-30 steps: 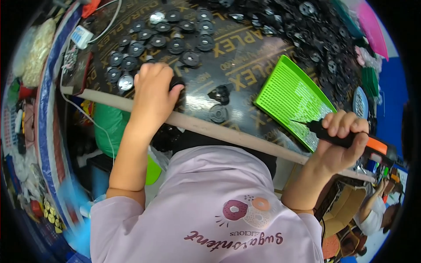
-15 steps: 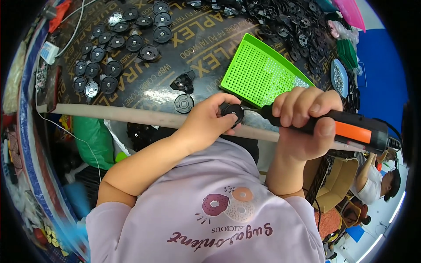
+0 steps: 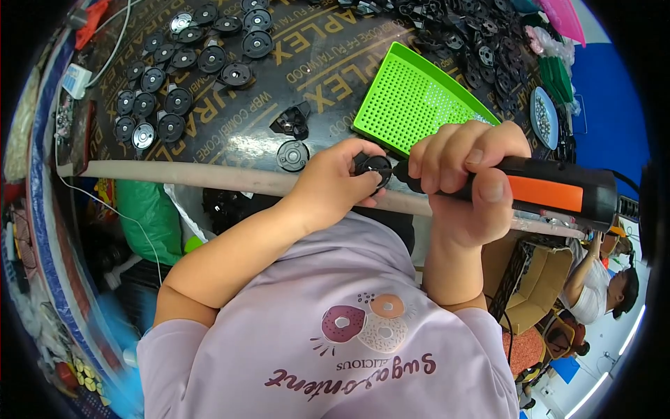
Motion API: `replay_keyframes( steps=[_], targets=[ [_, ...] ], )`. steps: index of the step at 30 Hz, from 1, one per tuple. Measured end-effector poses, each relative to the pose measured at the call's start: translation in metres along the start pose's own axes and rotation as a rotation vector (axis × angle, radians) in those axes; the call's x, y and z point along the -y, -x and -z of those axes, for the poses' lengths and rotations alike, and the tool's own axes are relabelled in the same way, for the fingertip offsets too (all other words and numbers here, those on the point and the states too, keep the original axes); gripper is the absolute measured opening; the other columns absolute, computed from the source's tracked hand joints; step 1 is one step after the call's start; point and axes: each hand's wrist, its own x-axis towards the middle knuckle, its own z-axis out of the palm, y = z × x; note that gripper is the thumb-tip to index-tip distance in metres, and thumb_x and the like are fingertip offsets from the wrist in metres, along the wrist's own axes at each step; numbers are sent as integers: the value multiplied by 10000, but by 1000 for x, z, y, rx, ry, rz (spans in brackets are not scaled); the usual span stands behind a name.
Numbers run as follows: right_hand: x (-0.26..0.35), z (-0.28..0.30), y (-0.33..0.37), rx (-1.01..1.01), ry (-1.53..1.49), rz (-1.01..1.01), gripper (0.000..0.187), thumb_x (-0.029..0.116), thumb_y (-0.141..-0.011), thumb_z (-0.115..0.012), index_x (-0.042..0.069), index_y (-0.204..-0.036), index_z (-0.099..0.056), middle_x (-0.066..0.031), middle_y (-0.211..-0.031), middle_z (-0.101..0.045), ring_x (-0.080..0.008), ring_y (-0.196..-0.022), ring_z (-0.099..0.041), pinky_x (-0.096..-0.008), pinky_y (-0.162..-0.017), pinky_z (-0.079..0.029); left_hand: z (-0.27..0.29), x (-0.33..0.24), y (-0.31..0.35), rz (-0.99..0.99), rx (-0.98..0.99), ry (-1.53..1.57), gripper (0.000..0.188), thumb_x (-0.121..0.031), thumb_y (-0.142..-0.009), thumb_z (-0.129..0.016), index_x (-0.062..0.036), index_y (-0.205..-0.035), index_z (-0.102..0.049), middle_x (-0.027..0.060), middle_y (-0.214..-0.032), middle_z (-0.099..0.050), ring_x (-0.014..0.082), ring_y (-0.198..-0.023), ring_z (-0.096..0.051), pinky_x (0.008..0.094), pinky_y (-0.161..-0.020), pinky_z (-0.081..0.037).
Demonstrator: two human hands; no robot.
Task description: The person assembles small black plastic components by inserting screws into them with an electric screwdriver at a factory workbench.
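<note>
Between the thumb and fingers of my left hand (image 3: 338,178) is a small black round plastic part (image 3: 377,167), held above the table's front edge. My right hand (image 3: 471,171) wraps round a black and orange electric screwdriver (image 3: 558,190), lying nearly level. Its nose meets the face of the round part, and the bit's tip cannot be made out. Just beyond my left hand, a dark flat disc (image 3: 292,156) lies on the table, with an angular black plastic piece (image 3: 292,120) behind it. A bright green perforated tray (image 3: 380,91) holding small silvery screws stands beyond my hands.
Several black round parts (image 3: 211,59) are spread over the table's left side. A heap of black parts (image 3: 481,52) lies at the back right, near a light blue dish (image 3: 543,119) of small metal pieces. A pale edge strip (image 3: 188,172) borders the table. Another person (image 3: 600,290) is at right.
My right hand has brought the screwdriver left, closer to the round part. The bit's shaft, visible before, is now mostly hidden. My left hand keeps its hold, with the part turned slightly.
</note>
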Motion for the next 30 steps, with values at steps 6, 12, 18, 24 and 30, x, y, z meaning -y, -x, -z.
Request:
replay_keyframes(
  steps=[6,12,18,24,30],
  targets=[
    [-8,-1,0,18,-75,3,223,-6,-788,-672,44,-865,-468,-83,-632,-551,-172,-524,-539,-338,-557,-503,-1,6,-1,-45,-13,61,271,-23,-880,-572,12,-1146,-537,85,-910,-630,122,-780,-657,242,-637,-563],
    [-9,-3,1,26,-6,23,239,1,-798,-678,52,-860,-452,-72,-631,-546,-160,-529,-536,-319,-538,-505,0,3,0,-32,-12,47,275,-25,-877,-576,16,-1145,-537,91,-908,-632,121,-773,-656,246,-632,-562],
    [-11,-10,5,-1,74,76,273,22,-794,-707,58,-851,-443,-65,-649,-536,-156,-538,-528,-301,-517,-498,1,4,-3,-22,1,15,288,-17,-863,-581,22,-1145,-535,91,-896,-632,119,-766,-651,248,-630,-562],
    [-5,-2,0,12,-11,23,231,68,-809,-686,59,-862,-461,-76,-633,-525,-178,-522,-529,-326,-527,-496,0,6,-2,-38,8,73,299,-16,-877,-548,-5,-1176,-541,82,-895,-621,114,-765,-641,242,-638,-553],
    [8,11,-4,-61,-20,16,183,202,-878,-588,79,-874,-453,-63,-616,-475,-188,-521,-482,-360,-546,-471,2,-1,3,-64,56,38,293,0,-900,-498,-28,-1181,-576,63,-979,-609,121,-780,-623,238,-660,-544]
  ],
)
